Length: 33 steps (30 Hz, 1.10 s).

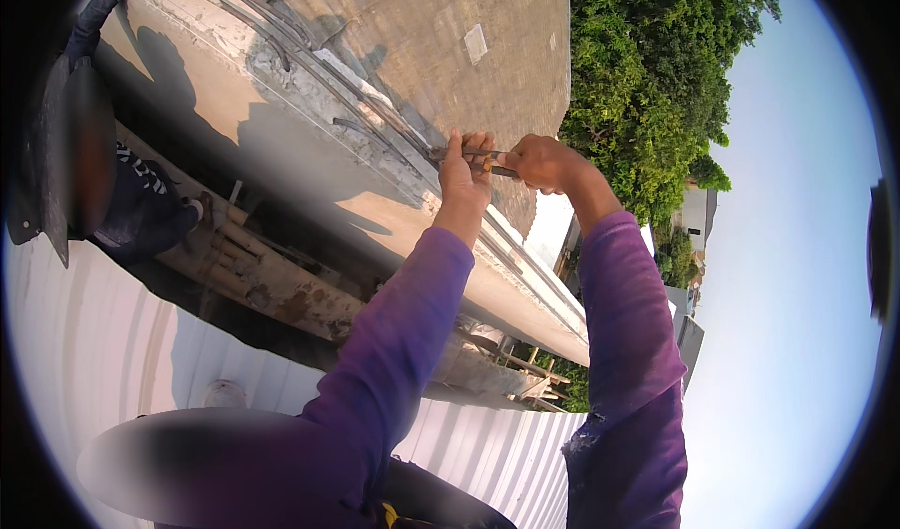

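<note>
Both my hands meet over the end of a bundle of thin steel bars (349, 89) that lies along the edge of a concrete ledge. My right hand (553, 165) is closed around the handles of a dark hand tool that looks like pincers (504, 171). Next to it, my left hand (463, 180) has its fingers curled at the tool's other end, close to the bar ends. The tool's jaws are mostly hidden by those fingers, and a small orange spot shows between the hands. Purple sleeves cover both forearms.
A co-worker (141, 187) in dark clothing is at the left, with a hand on the upper ledge. White corrugated metal roofing (506, 440) lies below. A dark gap with pipes separates it from the concrete wall (309, 168). Trees (647, 79) stand beyond the ledge's right edge.
</note>
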Available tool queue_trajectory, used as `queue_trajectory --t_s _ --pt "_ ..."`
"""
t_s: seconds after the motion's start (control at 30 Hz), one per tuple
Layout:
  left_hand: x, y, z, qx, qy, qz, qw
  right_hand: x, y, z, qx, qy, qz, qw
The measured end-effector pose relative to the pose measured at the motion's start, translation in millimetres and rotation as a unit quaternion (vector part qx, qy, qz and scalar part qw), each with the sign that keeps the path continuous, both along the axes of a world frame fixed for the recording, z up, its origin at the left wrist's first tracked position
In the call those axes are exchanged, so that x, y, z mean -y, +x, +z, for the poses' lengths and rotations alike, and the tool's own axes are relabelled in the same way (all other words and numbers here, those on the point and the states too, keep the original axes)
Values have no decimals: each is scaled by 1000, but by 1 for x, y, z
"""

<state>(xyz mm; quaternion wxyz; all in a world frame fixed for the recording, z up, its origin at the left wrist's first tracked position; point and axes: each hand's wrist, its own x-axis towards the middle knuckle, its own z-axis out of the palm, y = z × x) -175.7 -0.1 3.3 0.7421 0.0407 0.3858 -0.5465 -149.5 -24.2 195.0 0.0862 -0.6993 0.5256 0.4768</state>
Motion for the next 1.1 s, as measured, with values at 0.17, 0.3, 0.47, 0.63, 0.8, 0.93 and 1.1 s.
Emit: queue_trajectory --t_s 0.17,0.3,0.47,0.63,0.8,0.93,1.1 --pt "5 4 -18 -50 37 -40 997 -31 -40 -17 50 -148 325 933" --pt "13 1 7 -96 50 -8 994 -19 -78 -21 83 -223 506 829" --pt "1 8 1 -40 64 -30 997 -31 -46 -9 20 -111 372 921" --pt "-22 -4 23 3 -58 -28 998 -8 -57 -13 65 -41 216 973" --pt "-12 -3 2 -12 -59 -28 998 -8 -49 -14 78 -42 212 973" --pt "4 5 -25 7 -34 -97 995 -41 -47 -14 57 -172 391 902" --pt "3 7 -7 -3 -13 -95 995 -39 -62 -16 39 -166 510 843"
